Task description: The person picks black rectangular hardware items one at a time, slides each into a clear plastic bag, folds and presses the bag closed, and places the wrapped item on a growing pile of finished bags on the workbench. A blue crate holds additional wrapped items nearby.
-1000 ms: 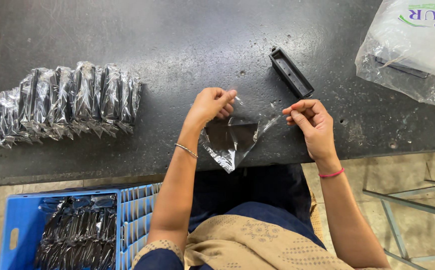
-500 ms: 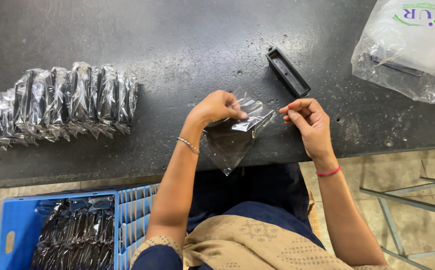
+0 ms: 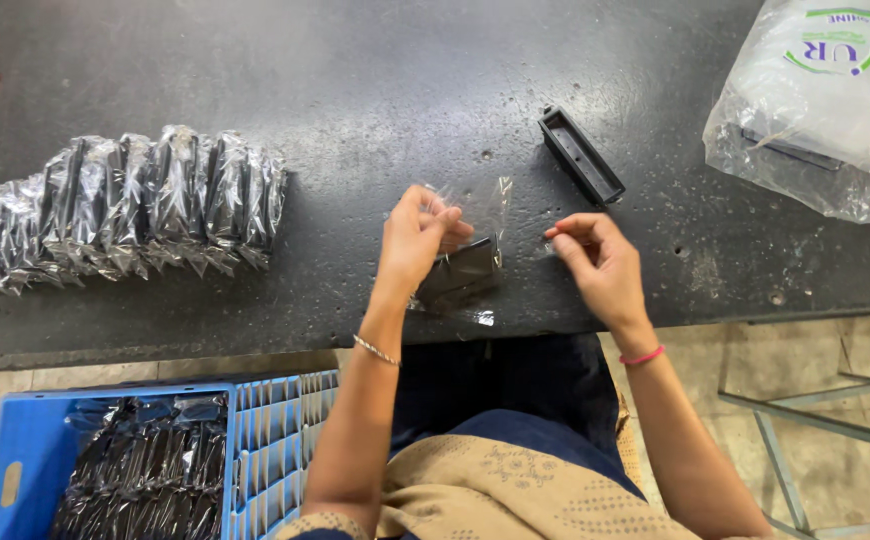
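The left hand (image 3: 417, 238) pinches the top of a clear plastic sleeve (image 3: 470, 245) between thumb and fingertips, gripping it just above the dark part inside. The right hand (image 3: 595, 262) sits a little apart to the right, thumb and forefinger pressed together at the tips; whether they hold anything cannot be told.

The sleeve lies near the front edge of the counter (image 3: 355, 80), between the two hands. The black rectangular piece (image 3: 460, 272) inside it runs on a slant, its long axis rising from lower left to upper right, and the sleeve's empty, crinkled end points away from the person.

Just beyond the right hand lies a bare black tray-like part (image 3: 581, 156), long axis slanting from upper left to lower right, apart from the sleeve. A row of bagged pieces (image 3: 125, 205) stretches along the counter's left side. A large plastic bag (image 3: 820, 105) fills the far right corner. Below the front edge, at left, a blue crate (image 3: 255, 440) holds more wrapped pieces.
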### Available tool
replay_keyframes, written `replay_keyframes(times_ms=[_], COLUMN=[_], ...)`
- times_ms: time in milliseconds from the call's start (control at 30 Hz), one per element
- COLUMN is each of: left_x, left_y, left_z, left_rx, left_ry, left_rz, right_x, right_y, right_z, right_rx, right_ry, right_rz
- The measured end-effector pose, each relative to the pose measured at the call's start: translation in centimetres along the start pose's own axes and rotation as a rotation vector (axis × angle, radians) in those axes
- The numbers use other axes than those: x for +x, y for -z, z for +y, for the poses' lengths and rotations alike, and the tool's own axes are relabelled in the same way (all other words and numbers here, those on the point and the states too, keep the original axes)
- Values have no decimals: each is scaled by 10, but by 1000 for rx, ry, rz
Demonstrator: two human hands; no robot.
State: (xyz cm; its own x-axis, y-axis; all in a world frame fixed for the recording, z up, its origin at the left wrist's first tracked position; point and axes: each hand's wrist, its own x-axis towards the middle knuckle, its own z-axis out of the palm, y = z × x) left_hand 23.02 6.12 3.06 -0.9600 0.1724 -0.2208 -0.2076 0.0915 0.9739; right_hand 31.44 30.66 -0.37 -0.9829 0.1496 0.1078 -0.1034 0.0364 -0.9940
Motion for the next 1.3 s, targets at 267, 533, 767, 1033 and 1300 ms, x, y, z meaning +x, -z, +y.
replay_keyframes(times_ms=[267,533,767,1033,1300], left_x=[-32,-53,-74,-103,-77], left_y=[0,10,52,23,9], left_z=[9,28,62,40,28], left_rx=[-94,-94,161,560,371], left_ry=[-130,-225,-241,-289,-256], left_rz=[125,285,464,90,240], right_x=[11,26,28,33,25], right_y=[-54,-57,-49,-48,-43], right_z=[-16,6,22,27,18], right_rx=[-81,191,404,387,291], right_ry=[-69,-150,-194,-220,-140], right_rz=[-381,-460,-343,-351,-487])
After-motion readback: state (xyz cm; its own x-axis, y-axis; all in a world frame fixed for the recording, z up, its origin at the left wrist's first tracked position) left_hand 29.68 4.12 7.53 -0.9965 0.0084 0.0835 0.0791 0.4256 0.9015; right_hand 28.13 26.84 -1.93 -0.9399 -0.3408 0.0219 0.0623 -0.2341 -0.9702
